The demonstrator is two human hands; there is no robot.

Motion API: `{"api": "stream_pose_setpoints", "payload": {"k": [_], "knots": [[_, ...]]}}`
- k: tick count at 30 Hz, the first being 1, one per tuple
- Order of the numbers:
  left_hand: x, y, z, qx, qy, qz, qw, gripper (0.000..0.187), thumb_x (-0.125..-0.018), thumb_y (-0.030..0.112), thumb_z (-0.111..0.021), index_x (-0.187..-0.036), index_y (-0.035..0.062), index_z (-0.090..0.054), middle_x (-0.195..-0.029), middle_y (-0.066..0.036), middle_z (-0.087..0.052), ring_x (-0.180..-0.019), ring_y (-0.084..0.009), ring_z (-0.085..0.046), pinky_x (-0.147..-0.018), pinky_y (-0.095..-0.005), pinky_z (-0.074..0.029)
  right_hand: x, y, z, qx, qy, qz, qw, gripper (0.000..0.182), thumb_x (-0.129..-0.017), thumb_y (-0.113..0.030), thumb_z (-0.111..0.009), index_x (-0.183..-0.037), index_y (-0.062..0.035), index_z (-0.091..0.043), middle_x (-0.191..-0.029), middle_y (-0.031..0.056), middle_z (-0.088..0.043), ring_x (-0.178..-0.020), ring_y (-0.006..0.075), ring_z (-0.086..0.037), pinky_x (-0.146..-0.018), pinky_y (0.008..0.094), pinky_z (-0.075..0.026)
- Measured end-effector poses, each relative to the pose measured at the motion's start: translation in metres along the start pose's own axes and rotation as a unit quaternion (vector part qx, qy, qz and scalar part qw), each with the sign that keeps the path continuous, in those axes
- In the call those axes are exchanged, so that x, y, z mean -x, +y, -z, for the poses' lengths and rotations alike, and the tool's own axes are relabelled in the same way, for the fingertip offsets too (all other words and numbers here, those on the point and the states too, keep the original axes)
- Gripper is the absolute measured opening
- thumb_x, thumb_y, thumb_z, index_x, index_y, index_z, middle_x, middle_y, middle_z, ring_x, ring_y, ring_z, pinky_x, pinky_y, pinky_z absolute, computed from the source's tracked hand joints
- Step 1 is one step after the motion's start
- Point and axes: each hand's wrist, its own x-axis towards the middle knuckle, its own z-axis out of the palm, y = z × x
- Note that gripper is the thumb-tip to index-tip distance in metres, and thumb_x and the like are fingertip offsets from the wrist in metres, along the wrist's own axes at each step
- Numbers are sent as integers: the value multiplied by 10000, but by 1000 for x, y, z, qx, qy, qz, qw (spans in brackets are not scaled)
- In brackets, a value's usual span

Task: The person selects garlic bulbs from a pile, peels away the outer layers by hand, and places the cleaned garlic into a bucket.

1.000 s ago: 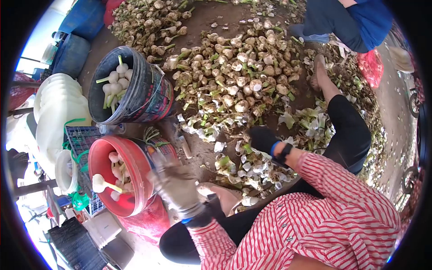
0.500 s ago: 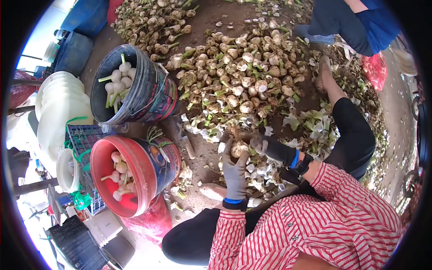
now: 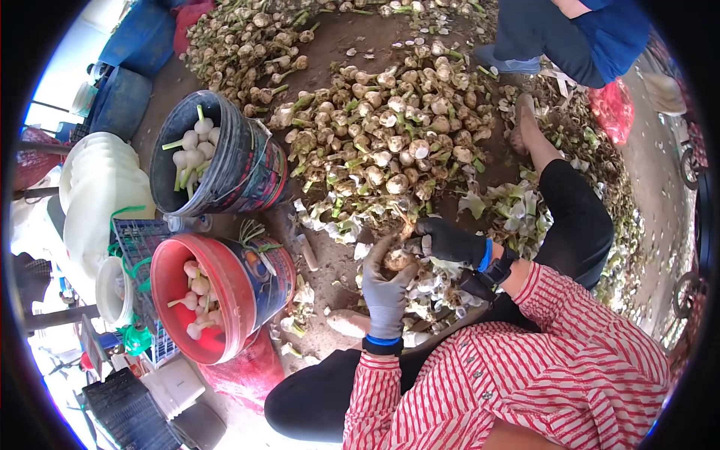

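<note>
A dirty bulb with roots [image 3: 398, 259] sits in my left hand [image 3: 385, 283], whose gray-gloved fingers wrap round it. My right hand [image 3: 450, 241], in a dark glove, is closed at the bulb's upper right side; whether it pinches the bulb or something small there is hidden. Loose pale peelings [image 3: 442, 289] lie under and beside both hands. Just beyond them spreads a large heap of unpeeled bulbs [image 3: 397, 127] with green stems.
A black bucket [image 3: 169, 169] and a red bucket [image 3: 169, 300], both tilted, hold clean white bulbs at the left. Another person's leg [image 3: 521, 37] is at the top right. Blue barrels [image 3: 124, 101], a blue crate [image 3: 142, 236] and a red net bag [image 3: 244, 367] stand around.
The view has shifted slightly. My right hand has turned and closed in at the bulb's upper side, while my left hand still holds the bulb.
</note>
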Motion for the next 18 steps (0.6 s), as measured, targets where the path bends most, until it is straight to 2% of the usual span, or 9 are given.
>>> {"api": "stream_pose_setpoints", "payload": {"k": [2, 4, 7, 8, 10, 12, 14, 16, 18], "knots": [[0, 6, 2, 226, 7, 142, 964, 541, -698, 30, -696, -1200, -9, -497, -1146, -103, -533, -985, -167, -533, -889, -279, -418, 3, 5, 2, -33, -3, -23, 999, 145, -832, -133, -550, -817, 11, -546, -740, 73, -574, -672, 111, -485, -593, 291, -414], [0, -5, 8, 264, -18, 119, 957, 562, -743, 78, -681, -1244, -20, -446, -1129, -98, -545, -948, -149, -546, -859, -262, -436, 5, 14, 1, -68, -7, -45, 997, 135, -837, -121, -524, -790, 5, -537, -700, 66, -566, -644, 109, -477, -574, 295, -404], [-2, -1, 11, 454, -81, 126, 878, 591, -753, 114, -695, -1259, -15, -420, -1076, -68, -565, -907, -133, -559, -833, -256, -452, 4, 22, -5, 14, 1, -56, 998, 99, -804, -73, -491, -824, 4, -550, -731, 40, -569, -656, 94, -471, -600, 271, -410], [-2, 0, 9, 454, -81, 126, 878, 591, -753, 114, -695, -1259, -15, -420, -1076, -68, -565, -907, -133, -559, -833, -256, -452, 3, 21, -10, -192, 8, -42, 980, 117, -810, -82, -483, -853, 2, -553, -750, 24, -567, -674, 88, -479, -620, 255, -413], [-1, 11, 0, 307, -8, 81, 948, 567, -736, 62, -700, -1233, -19, -440, -1022, -60, -578, -887, -148, -571, -832, -265, -453, 1, 13, -13, -389, 15, -26, 921, 138, -816, -90, -475, -882, 0, -556, -770, 7, -564, -693, 81, -487, -640, 240, -417], [-1, 12, -3, 268, 25, 113, 957, 546, -677, -17, -707, -1179, -2, -495, -1021, -66, -570, -912, -167, -565, -848, -278, -442, 2, -4, -10, -328, 9, -14, 945, 180, -843, -119, -468, -944, 2, -555, -801, -2, -563, -734, 76, -503, -673, 234, -425], [-6, 10, -6, 28, 46, -57, 997, 537, -617, -51, -709, -1123, 27, -548, -1065, -75, -541, -985, -182, -532, -882, -296, -418, 2, -5, -8, -270, 0, 33, 962, 215, -872, -154, -465, -988, 4, -554, -823, -1, -565, -766, 74, -517, -690, 236, -434], [-1, 12, -6, -45, 59, -82, 994, 531, -572, -34, -733, -1073, 57, -584, -1129, -92, -508, -1042, -207, -499, -912, -313, -398, 3, 1, -14, -229, 51, -20, 972, 212, -839, -131, -495, -985, 13, -549, -814, 12, -572, -761, 78, -519, -685, 241, -442], [-1, 16, -4, -187, 55, -161, 967, 522, -578, -3, -751, -1068, 70, -589, -1129, -95, -504, -1039, -228, -497, -911, -321, -400, 2, 4, -20, -328, 63, -16, 942, 205, -810, -111, -502, -958, 22, -549, -787, 31, -576, -716, 89, -510, -638, 240, -434]]}}
